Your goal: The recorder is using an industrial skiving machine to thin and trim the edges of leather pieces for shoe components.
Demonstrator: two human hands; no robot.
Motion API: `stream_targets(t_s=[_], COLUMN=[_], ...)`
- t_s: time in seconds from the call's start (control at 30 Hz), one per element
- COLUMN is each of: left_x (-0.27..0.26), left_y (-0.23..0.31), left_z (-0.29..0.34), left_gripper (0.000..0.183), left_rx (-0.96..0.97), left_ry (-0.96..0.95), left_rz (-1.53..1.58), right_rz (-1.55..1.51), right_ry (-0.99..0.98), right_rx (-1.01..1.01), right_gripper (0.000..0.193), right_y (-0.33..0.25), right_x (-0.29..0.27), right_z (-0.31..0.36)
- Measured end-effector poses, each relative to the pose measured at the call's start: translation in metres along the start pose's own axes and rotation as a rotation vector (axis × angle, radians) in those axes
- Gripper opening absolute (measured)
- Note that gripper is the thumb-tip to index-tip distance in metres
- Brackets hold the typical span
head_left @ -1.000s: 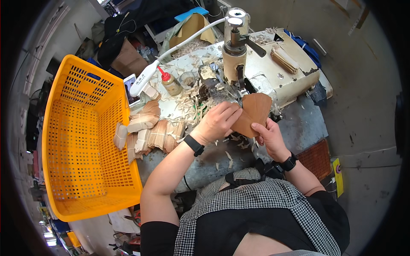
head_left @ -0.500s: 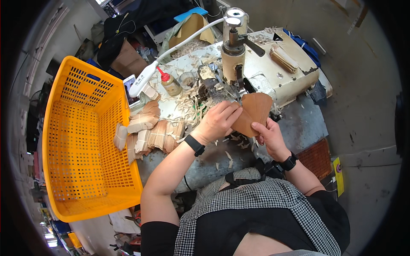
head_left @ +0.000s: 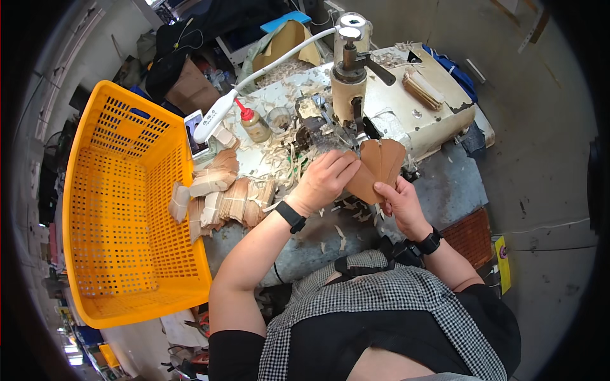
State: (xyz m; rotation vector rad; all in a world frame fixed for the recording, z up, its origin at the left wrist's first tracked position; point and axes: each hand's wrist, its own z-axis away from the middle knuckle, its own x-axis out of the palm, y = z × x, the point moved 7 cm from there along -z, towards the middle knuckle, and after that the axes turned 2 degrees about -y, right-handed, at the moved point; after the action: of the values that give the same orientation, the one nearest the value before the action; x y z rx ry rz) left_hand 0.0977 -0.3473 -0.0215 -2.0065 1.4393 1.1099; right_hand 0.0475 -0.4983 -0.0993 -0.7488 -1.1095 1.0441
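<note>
A fan of flat brown pieces [head_left: 379, 166], leather-like, is spread between my hands in front of the machine's working end. My right hand [head_left: 401, 200] grips their narrow lower end, with its thumb on top. My left hand [head_left: 327, 180] is closed at the left edge of the fan, its fingers bent over the leftmost piece. Just beyond the pieces rises the cream machine's post [head_left: 348, 95], with a dark lever on its side. Parts of the machine under the fan are hidden.
Bundles of tan pieces [head_left: 236, 200] lie left of my left forearm, against a large yellow perforated basket [head_left: 202, 254]. Pale shavings [head_left: 286, 149] litter the table around a red-tipped bottle [head_left: 254, 124]. A white lamp [head_left: 216, 117] arches over it. Another tied bundle [head_left: 422, 89] rests on the machine.
The brown pieces have shifted within the fan, and a split now shows near its upper middle. Both hands stay in nearly the same place.
</note>
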Motion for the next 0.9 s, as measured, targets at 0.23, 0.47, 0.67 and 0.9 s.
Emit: stream_targets(t_s=[0.23,0.47,0.67,0.9], left_x=[-0.004,-0.002,-0.002,0.003], left_y=[0.001,0.001,0.002,0.002], left_z=[0.003,0.006,0.0,-0.005], left_gripper=[0.053,0.052,0.047,0.047], left_rx=[-0.013,0.009,-0.021,-0.051], left_ry=[-0.023,0.001,0.017,0.006], left_rz=[0.081,0.018,-0.01,-0.037], right_rz=[0.005,-0.015,-0.002,-0.029], right_ry=[-0.021,-0.062,-0.017,0.013], right_rx=[-0.012,0.007,-0.009,-0.01], right_gripper=[0.023,0.027,0.024,0.022], right_y=[-0.001,0.003,0.003,0.001], right_x=[0.003,0.003,0.001,-0.003], right_z=[0.0,-0.001,-0.002,-0.001])
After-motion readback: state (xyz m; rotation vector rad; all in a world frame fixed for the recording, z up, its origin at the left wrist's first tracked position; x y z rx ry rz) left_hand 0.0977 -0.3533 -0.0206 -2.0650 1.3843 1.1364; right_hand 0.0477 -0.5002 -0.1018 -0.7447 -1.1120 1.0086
